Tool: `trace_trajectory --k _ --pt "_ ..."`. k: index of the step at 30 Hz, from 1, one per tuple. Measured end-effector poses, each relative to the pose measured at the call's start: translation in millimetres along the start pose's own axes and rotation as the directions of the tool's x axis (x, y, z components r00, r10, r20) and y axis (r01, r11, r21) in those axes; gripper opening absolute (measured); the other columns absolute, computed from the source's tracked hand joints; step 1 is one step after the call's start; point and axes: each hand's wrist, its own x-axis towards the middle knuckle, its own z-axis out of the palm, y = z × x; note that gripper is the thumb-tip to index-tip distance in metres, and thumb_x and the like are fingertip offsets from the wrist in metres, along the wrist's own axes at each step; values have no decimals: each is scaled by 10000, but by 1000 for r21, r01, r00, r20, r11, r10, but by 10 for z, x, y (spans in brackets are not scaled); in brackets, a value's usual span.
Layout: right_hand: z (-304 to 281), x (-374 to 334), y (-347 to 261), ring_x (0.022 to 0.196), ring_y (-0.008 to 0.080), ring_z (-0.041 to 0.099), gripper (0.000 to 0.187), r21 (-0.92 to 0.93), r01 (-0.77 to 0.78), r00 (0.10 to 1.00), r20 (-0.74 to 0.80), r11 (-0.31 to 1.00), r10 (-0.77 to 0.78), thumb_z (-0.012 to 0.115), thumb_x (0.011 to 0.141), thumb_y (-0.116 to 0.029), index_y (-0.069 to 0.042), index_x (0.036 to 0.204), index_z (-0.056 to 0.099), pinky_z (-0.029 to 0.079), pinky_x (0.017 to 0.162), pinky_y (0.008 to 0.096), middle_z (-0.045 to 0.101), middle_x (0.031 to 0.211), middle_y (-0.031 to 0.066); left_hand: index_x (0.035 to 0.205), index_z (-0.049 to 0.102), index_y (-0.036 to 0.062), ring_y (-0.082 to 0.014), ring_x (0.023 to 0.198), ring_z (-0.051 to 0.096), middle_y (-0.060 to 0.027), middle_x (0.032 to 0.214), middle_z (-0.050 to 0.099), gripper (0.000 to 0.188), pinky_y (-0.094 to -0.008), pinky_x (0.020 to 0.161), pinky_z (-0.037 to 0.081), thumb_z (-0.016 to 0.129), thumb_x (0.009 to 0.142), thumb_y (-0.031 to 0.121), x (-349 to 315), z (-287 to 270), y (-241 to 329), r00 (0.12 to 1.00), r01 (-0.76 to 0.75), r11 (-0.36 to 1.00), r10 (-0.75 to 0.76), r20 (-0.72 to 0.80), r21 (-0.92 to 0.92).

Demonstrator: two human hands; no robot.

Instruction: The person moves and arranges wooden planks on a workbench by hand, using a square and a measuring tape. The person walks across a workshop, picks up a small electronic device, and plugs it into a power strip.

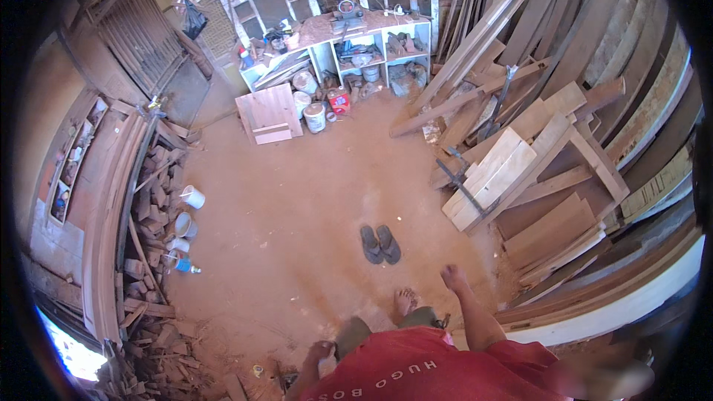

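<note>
My right hand (453,277) hangs out in front of my right side, its fingers curled in and nothing showing in them. Low beside my left leg is my left hand (321,350); its fingers are too small and dark to make out, and something pale shows just by it. A pair of dark flip-flops (381,244) lies on the dusty floor ahead of me, the nearest things to my right hand. My bare foot (405,301) stands behind them.
Boards with a clamp (462,186) rest on a wooden frame at the right, before leaning planks (579,15). White buckets (192,197) and wood offcuts (152,215) line the left. At the back, a cluttered shelf unit (324,62) stands behind a paint bucket (315,118) and a panel (269,110).
</note>
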Motion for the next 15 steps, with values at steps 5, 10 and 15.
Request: trace_trajectory --k 5,10,15 --pt "-587 1808 -1812 823 262 719 294 322 72 991 -127 944 -32 685 881 -275 -41 1057 709 562 740 375 727 919 172 1138 711 122 -384 1071 661 -192 1127 701 409 -474 927 519 570 944 453 920 -832 656 907 66 934 -203 -368 -352" --pt "-527 2764 -2528 871 314 712 259 397 130 986 46 908 -162 690 873 -230 -35 1043 699 562 792 403 728 931 170 1130 704 86 -352 1049 676 -167 1080 720 433 -452 918 525 583 941 456 1911 -1584 1207 940 103 810 -269 -210 -578" --pt "72 3429 -1563 824 347 699 316 51 94 994 46 994 -96 688 829 -293 -19 985 701 554 755 431 708 876 193 1168 689 58 -362 1094 662 -217 1110 703 508 -443 941 516 575 939 497 3080 -2589 1503 987 17 985 -44 -155 -171"
